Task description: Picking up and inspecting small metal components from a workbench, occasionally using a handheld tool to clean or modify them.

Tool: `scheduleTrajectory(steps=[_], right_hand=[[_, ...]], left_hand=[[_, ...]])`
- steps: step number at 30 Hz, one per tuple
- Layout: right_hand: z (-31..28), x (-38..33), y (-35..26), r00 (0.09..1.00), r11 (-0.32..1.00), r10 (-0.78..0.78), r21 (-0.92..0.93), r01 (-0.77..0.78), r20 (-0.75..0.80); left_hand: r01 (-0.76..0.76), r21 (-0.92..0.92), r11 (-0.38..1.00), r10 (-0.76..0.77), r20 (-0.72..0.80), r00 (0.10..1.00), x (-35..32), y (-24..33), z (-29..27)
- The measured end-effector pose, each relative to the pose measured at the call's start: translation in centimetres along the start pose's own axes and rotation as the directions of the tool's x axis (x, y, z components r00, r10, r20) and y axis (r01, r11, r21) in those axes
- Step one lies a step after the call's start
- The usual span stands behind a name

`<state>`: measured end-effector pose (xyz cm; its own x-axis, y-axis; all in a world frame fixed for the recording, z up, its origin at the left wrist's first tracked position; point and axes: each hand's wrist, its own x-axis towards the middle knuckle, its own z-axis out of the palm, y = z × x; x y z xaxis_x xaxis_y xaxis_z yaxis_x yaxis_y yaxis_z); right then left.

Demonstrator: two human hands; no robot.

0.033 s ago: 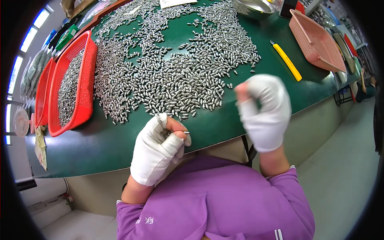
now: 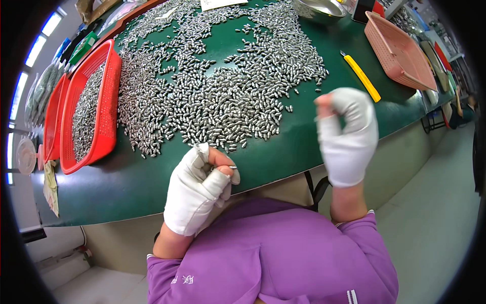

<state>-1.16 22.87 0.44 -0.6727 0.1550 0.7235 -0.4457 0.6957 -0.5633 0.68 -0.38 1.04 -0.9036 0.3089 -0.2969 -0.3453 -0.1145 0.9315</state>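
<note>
Left of the pile (image 2: 223, 101) of small metal parts, I see no change: the red basket (image 2: 112, 104) beside it still has its load of similar parts, and a 2nd red basket (image 2: 52, 124) sits on its far side. The pile itself looks the same, spread over the green table (image 2: 126, 190). On my side of the pile, my left hand (image 2: 196, 190) hasn't really moved. What has changed is my right hand (image 2: 348, 134): it has gone a little farther right and up, away from the pile's near right edge. I take that to mean the 1 metal piece (image 2: 233, 167) I'm working on is in my left hand's care alone just now.

As for the hands, my left is nearly closed, thumb and finger pressed together on that piece, its end poking out just short of the pile's near edge. My right, to the right of the pile, is held clear of the table, fingers curled around so they and the thumb make a loose ring. It's blurred at the tips, so I can't tell whether they meet or hold anything. Farther right of the pile lie the yellow cutter (image 2: 362, 77) and the pink basket (image 2: 386, 57); neither hand touches them.
</note>
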Motion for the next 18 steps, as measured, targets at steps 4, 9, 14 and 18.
scheduleTrajectory(steps=[4,9,14,18], right_hand=[[-2.6,0.4,2.8,0.995,0.991,-0.049,-0.127,0.038,-0.086],[-1.4,-0.9,-0.4,0.909,0.960,-0.281,0.068,0.273,0.308],[0.6,-3.2,-1.7,0.810,0.950,-0.293,0.056,0.308,0.508],[1.3,-4.0,-1.9,0.767,0.929,-0.301,-0.010,0.371,0.567]], left_hand=[[-0.111,-0.076,0.991,0.108,-0.037,0.993,0.2,-0.5,-0.4],[-0.399,-0.402,0.824,0.407,-0.071,0.911,0.8,-1.5,-1.7],[-0.298,-0.597,0.745,0.381,0.014,0.925,0.8,-1.5,-3.2],[-0.252,-0.636,0.729,0.373,0.060,0.926,1.0,-1.7,-3.2]])
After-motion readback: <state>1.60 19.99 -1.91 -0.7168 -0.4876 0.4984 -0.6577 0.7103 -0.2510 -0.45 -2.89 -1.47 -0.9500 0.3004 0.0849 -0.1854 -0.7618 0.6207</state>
